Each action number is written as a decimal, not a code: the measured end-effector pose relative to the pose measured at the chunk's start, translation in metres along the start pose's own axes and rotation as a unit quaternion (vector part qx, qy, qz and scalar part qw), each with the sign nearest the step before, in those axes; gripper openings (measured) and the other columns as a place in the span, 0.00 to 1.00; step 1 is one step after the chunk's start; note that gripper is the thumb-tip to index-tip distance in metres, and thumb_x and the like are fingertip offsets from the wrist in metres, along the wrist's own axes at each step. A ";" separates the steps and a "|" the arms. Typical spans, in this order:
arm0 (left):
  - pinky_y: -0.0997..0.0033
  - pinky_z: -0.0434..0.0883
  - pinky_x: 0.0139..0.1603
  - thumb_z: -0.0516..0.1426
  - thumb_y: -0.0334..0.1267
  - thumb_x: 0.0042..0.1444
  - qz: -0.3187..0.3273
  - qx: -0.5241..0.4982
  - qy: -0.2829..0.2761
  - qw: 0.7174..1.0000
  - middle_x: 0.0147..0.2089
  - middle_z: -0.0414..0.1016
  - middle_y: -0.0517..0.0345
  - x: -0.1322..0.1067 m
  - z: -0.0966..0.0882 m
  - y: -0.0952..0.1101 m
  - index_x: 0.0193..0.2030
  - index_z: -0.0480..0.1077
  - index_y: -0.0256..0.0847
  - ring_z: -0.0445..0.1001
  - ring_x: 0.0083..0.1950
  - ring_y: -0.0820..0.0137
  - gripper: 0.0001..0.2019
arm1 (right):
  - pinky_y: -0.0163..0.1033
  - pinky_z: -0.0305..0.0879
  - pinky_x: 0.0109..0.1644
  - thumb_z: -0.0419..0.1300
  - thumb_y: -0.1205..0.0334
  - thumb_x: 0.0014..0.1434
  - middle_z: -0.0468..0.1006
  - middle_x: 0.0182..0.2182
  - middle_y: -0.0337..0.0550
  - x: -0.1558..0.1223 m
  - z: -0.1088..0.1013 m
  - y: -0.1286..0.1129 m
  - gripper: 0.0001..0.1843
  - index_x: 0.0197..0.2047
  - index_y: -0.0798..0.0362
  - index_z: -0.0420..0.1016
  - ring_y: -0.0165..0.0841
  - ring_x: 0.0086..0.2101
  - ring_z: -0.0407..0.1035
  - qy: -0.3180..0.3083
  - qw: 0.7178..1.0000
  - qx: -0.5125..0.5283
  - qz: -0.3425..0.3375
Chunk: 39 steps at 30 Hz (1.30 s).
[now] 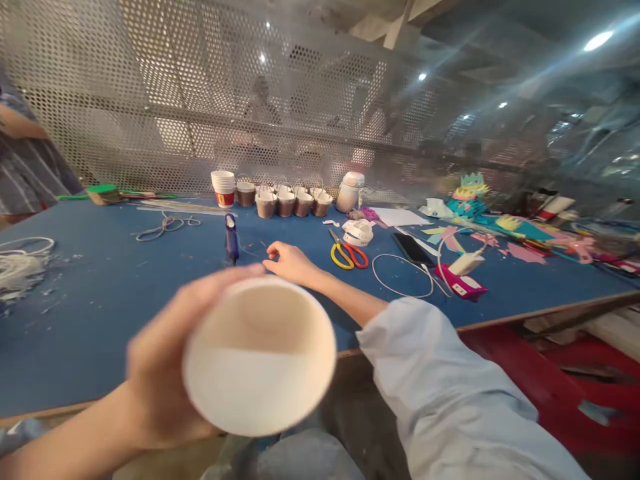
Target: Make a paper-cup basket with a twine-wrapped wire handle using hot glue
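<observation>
A white paper cup [260,390] is tilted with its mouth toward me, close to the camera, and its inside looks bare. Wrapped around its left side is my left hand [165,360], slightly blurred. My right hand [293,265] is behind the cup, over the table, with its fingers curled in; whatever they hold, if anything, is hidden. Just left of that hand stands a dark blue tool [231,239] that looks like a hot glue gun. Scissors [349,253] with yellow and red handles lie to its right.
Along the back of the blue table [125,320] stand stacked paper cups [223,188], several brown-wrapped cups [285,203] and a bottle [350,192]. Rightward are a white tape roll [358,232], a phone [414,249], a cable [404,293] and paper scraps [525,252]. White cord [23,263] lies left.
</observation>
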<state>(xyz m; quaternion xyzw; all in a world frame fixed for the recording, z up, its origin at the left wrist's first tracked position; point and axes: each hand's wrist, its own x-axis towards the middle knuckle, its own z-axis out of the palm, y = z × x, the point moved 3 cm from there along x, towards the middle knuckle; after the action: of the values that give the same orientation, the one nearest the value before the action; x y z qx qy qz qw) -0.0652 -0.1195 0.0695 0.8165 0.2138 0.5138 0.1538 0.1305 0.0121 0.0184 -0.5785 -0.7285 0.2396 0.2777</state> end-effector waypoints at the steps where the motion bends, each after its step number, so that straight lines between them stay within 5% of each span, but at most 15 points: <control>1: 0.42 0.75 0.49 0.65 0.49 0.38 0.007 -0.009 -0.028 1.000 0.61 0.68 0.66 -0.005 0.009 -0.001 0.65 0.46 0.77 0.73 0.55 0.51 0.47 | 0.42 0.65 0.46 0.61 0.59 0.54 0.78 0.39 0.46 -0.013 -0.006 0.004 0.11 0.40 0.54 0.73 0.37 0.39 0.72 -0.003 1.000 0.008 0.000; 4: 0.48 0.73 0.54 0.63 0.41 0.48 0.078 0.000 -0.163 0.984 0.62 0.68 0.53 -0.012 0.044 -0.004 0.69 0.39 0.64 0.71 0.58 0.53 0.47 | 0.35 0.66 0.34 0.56 0.54 0.58 0.79 0.33 0.42 -0.045 -0.023 0.010 0.12 0.35 0.54 0.73 0.28 0.27 0.70 -0.056 0.996 0.069 -0.006; 6: 0.50 0.71 0.55 0.61 0.42 0.51 0.042 0.024 -0.191 0.980 0.61 0.68 0.47 -0.009 0.065 -0.018 0.67 0.46 0.54 0.70 0.59 0.54 0.39 | 0.33 0.63 0.29 0.55 0.46 0.58 0.78 0.32 0.44 -0.059 -0.032 0.014 0.19 0.34 0.56 0.73 0.27 0.25 0.68 -0.092 0.972 0.214 0.028; 9: 0.53 0.71 0.55 0.61 0.42 0.49 -0.082 0.031 -0.162 0.983 0.59 0.70 0.46 -0.001 0.083 -0.047 0.65 0.51 0.46 0.72 0.57 0.55 0.37 | 0.34 0.65 0.33 0.55 0.37 0.56 0.77 0.28 0.43 -0.067 -0.040 0.019 0.28 0.33 0.57 0.74 0.29 0.27 0.69 -0.107 0.939 0.319 0.065; 13: 0.58 0.72 0.52 0.63 0.44 0.47 -0.235 -0.053 -0.138 0.961 0.54 0.73 0.49 0.011 0.094 -0.076 0.62 0.54 0.45 0.74 0.52 0.58 0.35 | 0.35 0.64 0.29 0.57 0.34 0.52 0.73 0.23 0.39 -0.060 -0.041 0.025 0.29 0.29 0.56 0.73 0.29 0.25 0.66 -0.117 0.946 0.295 0.072; 18: 0.62 0.74 0.41 0.63 0.43 0.46 -0.291 -0.101 -0.199 0.930 0.44 0.77 0.52 0.036 0.097 -0.086 0.58 0.57 0.42 0.78 0.40 0.61 0.33 | 0.35 0.64 0.30 0.56 0.36 0.55 0.73 0.24 0.40 -0.036 -0.045 0.033 0.28 0.30 0.56 0.73 0.30 0.27 0.66 -0.131 0.953 0.263 0.066; 21: 0.63 0.73 0.43 0.63 0.43 0.46 -0.305 -0.081 -0.193 0.929 0.46 0.76 0.50 0.048 0.094 -0.093 0.58 0.58 0.39 0.77 0.44 0.61 0.33 | 0.35 0.66 0.30 0.53 0.35 0.57 0.75 0.28 0.43 -0.025 -0.047 0.037 0.30 0.36 0.57 0.74 0.31 0.29 0.68 -0.148 0.948 0.276 0.050; 24: 0.62 0.73 0.46 0.62 0.42 0.47 -0.310 -0.072 -0.151 0.936 0.50 0.74 0.48 0.050 0.091 -0.104 0.59 0.57 0.38 0.76 0.47 0.60 0.33 | 0.36 0.69 0.34 0.56 0.35 0.54 0.76 0.42 0.47 -0.023 -0.045 0.038 0.32 0.50 0.54 0.70 0.34 0.37 0.70 -0.149 0.944 0.296 0.003; 27: 0.58 0.72 0.50 0.62 0.44 0.49 -0.306 -0.086 -0.135 0.939 0.52 0.74 0.47 0.043 0.091 -0.114 0.61 0.55 0.39 0.75 0.50 0.58 0.35 | 0.40 0.68 0.50 0.68 0.47 0.47 0.70 0.54 0.48 -0.028 -0.037 0.035 0.40 0.59 0.50 0.61 0.38 0.51 0.67 -0.126 0.954 0.266 -0.048; 33: 0.52 0.70 0.55 0.63 0.48 0.49 -0.235 0.032 -0.169 0.957 0.67 0.57 0.39 0.023 0.079 -0.117 0.70 0.42 0.44 0.70 0.58 0.53 0.46 | 0.44 0.64 0.56 0.68 0.56 0.47 0.70 0.54 0.46 -0.033 -0.035 0.038 0.36 0.58 0.50 0.61 0.38 0.52 0.68 -0.036 0.976 0.209 -0.050; 39: 0.46 0.65 0.59 0.52 0.41 0.59 -0.087 0.236 -0.280 0.927 0.64 0.64 0.44 -0.001 0.047 -0.106 0.55 0.69 0.42 0.67 0.61 0.52 0.18 | 0.45 0.64 0.56 0.67 0.53 0.48 0.70 0.55 0.47 -0.025 -0.044 0.065 0.37 0.59 0.50 0.60 0.39 0.52 0.67 0.060 0.986 0.156 -0.020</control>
<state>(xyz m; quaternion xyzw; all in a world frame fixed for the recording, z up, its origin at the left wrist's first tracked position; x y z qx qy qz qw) -0.0433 -0.0299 -0.0012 0.9181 0.3470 0.1837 0.0545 0.2116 0.0029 0.0040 -0.5266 -0.6760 0.3094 0.4123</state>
